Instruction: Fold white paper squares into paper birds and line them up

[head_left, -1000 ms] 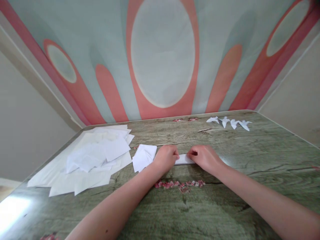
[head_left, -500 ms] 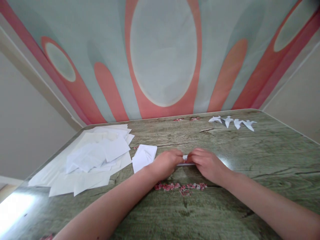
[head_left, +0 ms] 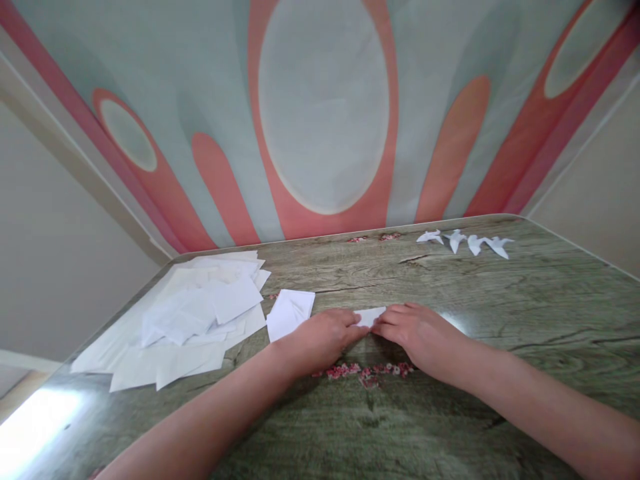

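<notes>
A small folded piece of white paper (head_left: 369, 317) lies on the table between my two hands. My left hand (head_left: 333, 337) closes on its left end, thumb and fingers at the paper's edge. At the right end, my right hand (head_left: 405, 327) has its fingertips pressed together on the paper's lower corner. Parts of the paper are hidden under the fingers. Just beyond my left wrist sits a small stack of white paper pieces (head_left: 290, 313), the top one creased.
A large spread pile of white paper sheets (head_left: 200, 320) covers the table's left side. Several folded white paper birds (head_left: 475, 245) stand in a row at the back right. The wood-patterned table (head_left: 525, 320) has printed pink flowers and meets a painted wall panel (head_left: 325, 113).
My fingers have shifted on the folded paper, and more of its white face shows between them. My left hand sits slightly lower. The view has tilted a little.
</notes>
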Motion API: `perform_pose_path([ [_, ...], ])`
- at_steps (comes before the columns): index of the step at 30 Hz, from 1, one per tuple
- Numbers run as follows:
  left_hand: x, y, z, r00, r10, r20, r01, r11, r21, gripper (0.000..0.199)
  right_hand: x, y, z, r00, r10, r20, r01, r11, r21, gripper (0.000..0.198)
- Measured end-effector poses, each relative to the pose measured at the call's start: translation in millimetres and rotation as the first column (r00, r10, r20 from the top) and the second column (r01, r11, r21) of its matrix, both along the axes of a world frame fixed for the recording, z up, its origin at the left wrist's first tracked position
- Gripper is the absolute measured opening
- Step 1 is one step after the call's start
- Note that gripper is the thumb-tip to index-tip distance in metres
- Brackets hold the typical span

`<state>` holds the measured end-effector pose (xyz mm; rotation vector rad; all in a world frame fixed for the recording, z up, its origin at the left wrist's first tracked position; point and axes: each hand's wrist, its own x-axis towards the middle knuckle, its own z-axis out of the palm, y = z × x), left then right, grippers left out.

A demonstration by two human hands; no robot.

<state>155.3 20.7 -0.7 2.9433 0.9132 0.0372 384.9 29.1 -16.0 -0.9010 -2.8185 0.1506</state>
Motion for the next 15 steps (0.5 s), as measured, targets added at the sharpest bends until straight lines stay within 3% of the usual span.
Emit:
perform_pose_path([
  [6,-6,-4,-2.8,1.0,-0.016,-0.018,0.016,1.0,0.001,0.038,-1,-2,1,0.998,0.01,0.062,-0.012,1.0,0.028,0.035],
  [15,5,1,16.0,0.993,-0.012,-0.116,0.008,0.999,-0.031,0.027,-9,-9,8,0.977,-0.04,0.21,0.011,0.99,0.141,0.023],
])
